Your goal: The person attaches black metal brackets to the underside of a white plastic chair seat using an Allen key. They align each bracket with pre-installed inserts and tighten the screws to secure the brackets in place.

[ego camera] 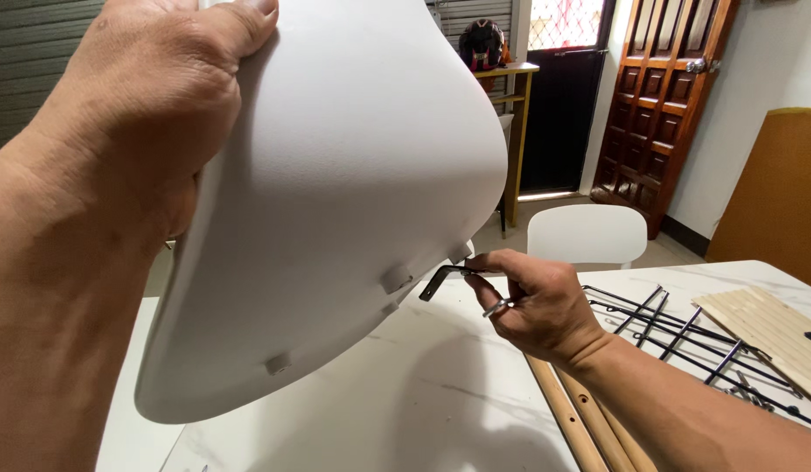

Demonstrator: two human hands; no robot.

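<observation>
White chair shell (353, 201) tilted up over the table (440, 393), underside facing the camera.

Gripped at its top edge by the left hand (143, 114), fingers clamped around the rim, apparently to expose the small mounting bosses underneath. Below, right hand (532, 301) near the shell's lower edge, fingers pinching a dark bent metal bracket (440, 280) held up by one boss, a small silvery piece tucked in the same grasp. Alongside on the table: black wire frame (685, 336), wooden legs (580, 419), pale ribbed cardboard sheet (768, 336) with a small dark mark. No labels legible.
</observation>
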